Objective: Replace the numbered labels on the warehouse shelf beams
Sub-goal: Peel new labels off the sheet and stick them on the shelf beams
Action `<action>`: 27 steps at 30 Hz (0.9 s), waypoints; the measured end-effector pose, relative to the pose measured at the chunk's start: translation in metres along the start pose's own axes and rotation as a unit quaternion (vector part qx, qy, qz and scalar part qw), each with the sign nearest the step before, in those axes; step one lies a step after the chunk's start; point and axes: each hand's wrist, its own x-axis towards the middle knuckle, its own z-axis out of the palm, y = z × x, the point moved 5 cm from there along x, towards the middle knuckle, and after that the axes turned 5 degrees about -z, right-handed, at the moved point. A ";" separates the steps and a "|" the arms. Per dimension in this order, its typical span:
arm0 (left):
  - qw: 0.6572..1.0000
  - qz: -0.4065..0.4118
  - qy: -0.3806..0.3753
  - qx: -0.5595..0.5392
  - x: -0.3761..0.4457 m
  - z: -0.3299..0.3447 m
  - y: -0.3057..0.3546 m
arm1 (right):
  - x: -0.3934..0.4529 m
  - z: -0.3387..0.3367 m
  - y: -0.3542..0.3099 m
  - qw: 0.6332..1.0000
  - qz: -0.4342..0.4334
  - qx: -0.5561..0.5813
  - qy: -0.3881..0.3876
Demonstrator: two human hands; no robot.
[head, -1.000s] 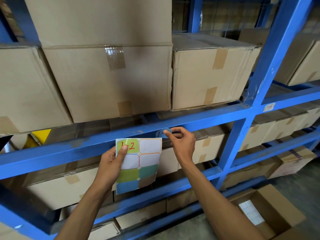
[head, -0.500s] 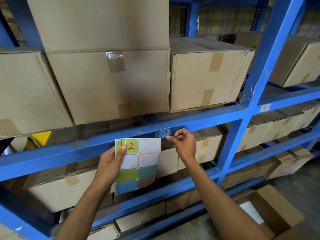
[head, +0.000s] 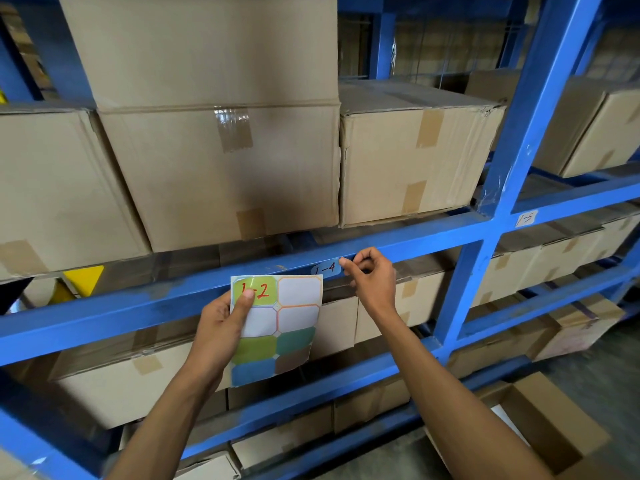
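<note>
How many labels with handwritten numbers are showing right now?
3: a blue label on the beam by the right hand, a white label on the right beam, a green label on the sheet. Others may be hidden.

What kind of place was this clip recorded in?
Most likely a warehouse storeroom: blue steel racking loaded with taped cardboard boxes, and handwritten location labels on the beams, such as "1-4" and "1-5".

Blue "1-4" label (head: 324, 268) stuck flat on blue beam (head: 138, 306).
</note>
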 end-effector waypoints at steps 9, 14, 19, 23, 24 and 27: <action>1.000 0.002 0.005 0.007 -0.003 -0.007 -0.003 | -0.021 0.020 -0.028 0.982 -0.113 -0.154 0.015; 1.000 -0.004 0.016 0.010 -0.006 -0.016 -0.008 | -0.026 0.028 -0.030 0.982 -0.098 -0.161 0.023; 1.000 -0.011 0.016 0.007 -0.008 -0.018 -0.010 | -0.024 0.028 -0.030 0.987 -0.069 -0.147 0.021; 1.000 -0.018 0.006 -0.002 -0.009 -0.018 -0.010 | -0.019 0.025 -0.030 0.992 -0.042 -0.117 0.006; 1.000 -0.019 0.004 -0.006 -0.010 -0.018 -0.009 | -0.018 0.023 -0.030 0.996 -0.029 -0.087 0.001; 0.999 -0.026 -0.001 -0.027 -0.009 -0.017 -0.005 | -0.021 0.017 -0.040 1.000 -0.012 0.023 -0.013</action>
